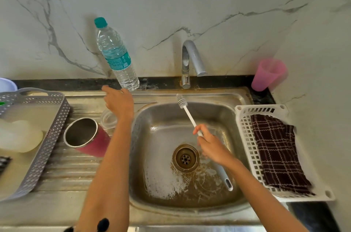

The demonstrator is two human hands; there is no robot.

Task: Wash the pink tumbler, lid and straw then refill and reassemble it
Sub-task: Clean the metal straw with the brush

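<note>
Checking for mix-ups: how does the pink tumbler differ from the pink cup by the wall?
The pink tumbler is dark pink, steel-lined; the pink cup is pale translucent plastic. The tumbler stands left of the sink, the cup right of it. Both are lidless.

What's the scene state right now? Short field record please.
left hand: open, holds nothing, reaching over the counter by the water bottle base
right hand: grips a white brush above the sink
tumbler: pink, lid off, on the drainboard
lid: clear, behind the tumbler
straw: metal, lying at the sink's back rim
tap: no stream visible
second brush: lying in the sink
</note>
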